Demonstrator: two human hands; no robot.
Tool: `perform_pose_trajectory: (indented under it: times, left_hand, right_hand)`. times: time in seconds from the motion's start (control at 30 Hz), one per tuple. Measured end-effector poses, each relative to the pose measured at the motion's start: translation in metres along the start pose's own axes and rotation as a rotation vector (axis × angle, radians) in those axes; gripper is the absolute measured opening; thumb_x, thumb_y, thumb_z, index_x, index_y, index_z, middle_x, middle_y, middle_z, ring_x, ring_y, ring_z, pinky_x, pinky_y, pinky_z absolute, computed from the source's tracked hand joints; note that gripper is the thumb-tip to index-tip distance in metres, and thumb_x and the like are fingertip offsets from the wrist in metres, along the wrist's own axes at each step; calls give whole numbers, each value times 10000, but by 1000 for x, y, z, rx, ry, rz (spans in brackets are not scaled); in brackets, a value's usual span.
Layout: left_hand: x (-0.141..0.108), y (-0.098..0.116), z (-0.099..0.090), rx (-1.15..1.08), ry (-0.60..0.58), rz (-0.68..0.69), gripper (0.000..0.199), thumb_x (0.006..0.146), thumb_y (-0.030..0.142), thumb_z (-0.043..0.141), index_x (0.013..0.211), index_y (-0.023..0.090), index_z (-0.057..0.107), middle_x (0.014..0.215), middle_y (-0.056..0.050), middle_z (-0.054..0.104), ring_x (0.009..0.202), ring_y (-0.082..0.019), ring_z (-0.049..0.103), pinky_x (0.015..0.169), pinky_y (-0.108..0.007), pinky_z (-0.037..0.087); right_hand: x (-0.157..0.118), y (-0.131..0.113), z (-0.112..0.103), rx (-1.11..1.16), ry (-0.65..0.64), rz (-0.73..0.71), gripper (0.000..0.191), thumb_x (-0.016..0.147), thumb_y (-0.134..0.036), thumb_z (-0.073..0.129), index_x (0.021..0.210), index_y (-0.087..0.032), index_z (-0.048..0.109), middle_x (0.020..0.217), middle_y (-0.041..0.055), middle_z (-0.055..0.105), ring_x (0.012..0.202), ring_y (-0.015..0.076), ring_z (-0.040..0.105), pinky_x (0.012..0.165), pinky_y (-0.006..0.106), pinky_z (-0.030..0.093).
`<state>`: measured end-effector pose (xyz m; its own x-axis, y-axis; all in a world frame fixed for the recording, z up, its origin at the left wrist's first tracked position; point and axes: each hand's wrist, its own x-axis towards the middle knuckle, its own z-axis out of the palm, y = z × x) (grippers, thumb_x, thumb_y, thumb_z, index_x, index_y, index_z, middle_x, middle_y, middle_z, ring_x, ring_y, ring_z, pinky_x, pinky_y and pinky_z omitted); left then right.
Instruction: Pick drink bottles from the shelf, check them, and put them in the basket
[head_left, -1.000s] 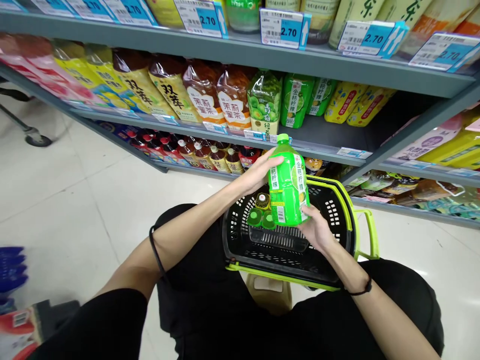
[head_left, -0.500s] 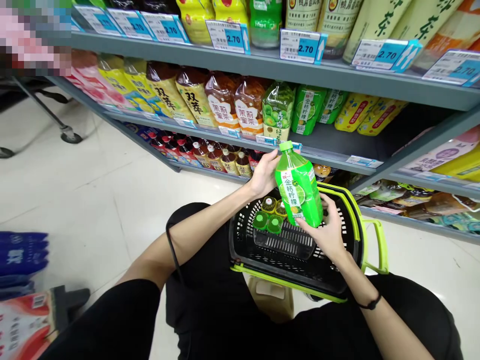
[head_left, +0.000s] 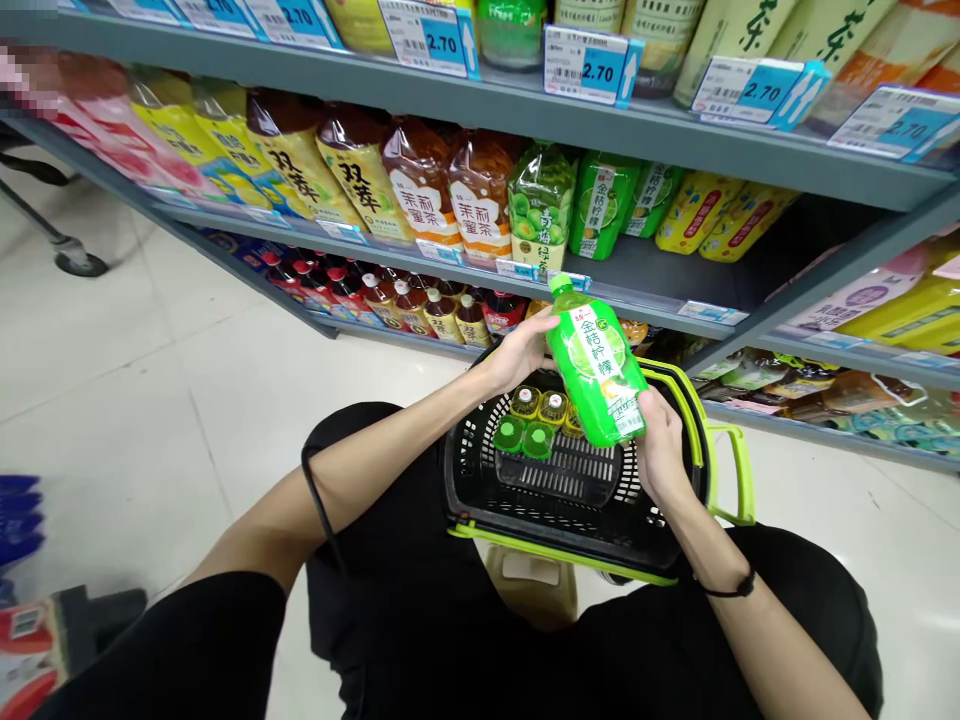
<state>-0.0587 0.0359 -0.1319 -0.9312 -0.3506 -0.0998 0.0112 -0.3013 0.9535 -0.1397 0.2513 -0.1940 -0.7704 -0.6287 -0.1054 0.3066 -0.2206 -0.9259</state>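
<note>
A green drink bottle (head_left: 596,365) with a lime picture on its label is held tilted above the basket, its cap toward the shelf. My left hand (head_left: 521,350) is closed round its upper part below the cap. At the lower right side of the bottle, my right hand (head_left: 661,445) grips near its base. Below lies the black shopping basket (head_left: 555,535) with yellow-green handles. In its far left part stand several bottles, among them a green-capped bottle (head_left: 538,440) and a white-capped bottle (head_left: 553,405). The held bottle hides part of the basket.
Ahead runs a grey shelf (head_left: 480,110) lined with bottled drinks and price tags. Two similar green bottles (head_left: 602,205) stand on its middle level, beside yellow packs (head_left: 697,212). A cart wheel (head_left: 81,262) is at the far left, and packaged goods (head_left: 26,640) sit low left.
The bottle has turned in my hands, so its label faces me differently and it tilts more. My right fingers have shifted on its base. The whole view has moved slightly.
</note>
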Motion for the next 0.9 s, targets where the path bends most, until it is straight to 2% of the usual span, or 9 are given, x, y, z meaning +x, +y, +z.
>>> perform_pose_trajectory:
  times: [0.1, 0.2, 0.37, 0.47, 0.53, 0.6, 0.67, 0.8, 0.9]
  left_hand:
    - [0, -5, 3, 44, 27, 12, 616, 831, 545, 721, 1364, 252, 620, 1339, -104, 686, 1186, -330, 632, 879, -436, 558]
    - [4, -10, 9, 74, 122, 0, 599, 823, 584, 743, 1298, 228, 664, 1251, -111, 724, 1085, -310, 673, 854, -427, 559]
    - [14, -21, 16, -149, 334, -77, 611, 815, 705, 660, 1123, 178, 690, 955, -101, 775, 925, -277, 724, 915, -443, 559]
    - [14, -18, 20, -293, 353, -58, 552, 817, 677, 632, 1060, 184, 687, 804, -61, 749, 840, -251, 722, 868, -416, 576]
    - [12, -10, 22, -361, 365, -5, 531, 826, 666, 615, 1039, 186, 687, 800, -47, 743, 812, -231, 713, 844, -396, 583]
    - [9, -1, 24, -396, 359, 14, 527, 831, 670, 611, 1026, 187, 694, 800, -35, 739, 754, -203, 692, 805, -376, 588]
    - [8, 7, 25, -399, 318, -10, 551, 834, 692, 602, 1020, 184, 704, 797, -39, 740, 707, -188, 674, 768, -367, 593]
    - [7, 12, 26, -388, 140, -19, 643, 850, 754, 547, 1047, 166, 719, 1029, -101, 784, 932, -240, 740, 918, -402, 592]
    - [5, 8, 26, -374, 15, 21, 662, 851, 754, 555, 1101, 166, 727, 1184, -124, 770, 1144, -295, 720, 1040, -442, 549]
  right_hand:
    - [-1, -4, -1, 52, 3, 53, 450, 861, -602, 771, 1058, -203, 707, 893, 51, 730, 762, 240, 649, 682, 359, 529]
    - [-5, -8, 1, 110, 5, 115, 474, 857, -627, 754, 1068, -205, 712, 908, 58, 733, 829, 267, 659, 679, 365, 528]
    - [-13, -15, 13, 234, -32, 166, 550, 907, -701, 606, 1110, -203, 723, 995, 71, 729, 813, 238, 640, 614, 333, 480]
    - [-18, -15, 26, 337, -86, 224, 500, 929, -669, 586, 1133, -228, 705, 1108, 75, 725, 926, 260, 665, 723, 366, 545]
    - [-22, -15, 35, 445, -243, 377, 575, 917, -731, 555, 1160, -227, 688, 1170, 107, 727, 1064, 318, 672, 811, 428, 579]
    - [-26, -13, 41, 534, -474, 536, 716, 880, -806, 547, 1236, -196, 668, 1209, 161, 726, 1158, 374, 661, 840, 478, 594]
    - [-29, -10, 42, 564, -616, 572, 754, 862, -795, 610, 1277, -168, 659, 1203, 194, 730, 1167, 396, 670, 851, 505, 606]
    - [-31, 3, 34, 444, -529, 409, 565, 817, -523, 845, 1270, -244, 654, 1242, 124, 721, 1094, 350, 710, 907, 561, 617]
    - [-29, 17, 24, 267, -379, 253, 762, 691, -302, 963, 1355, -322, 589, 1414, 58, 642, 1268, 313, 635, 1126, 551, 514]
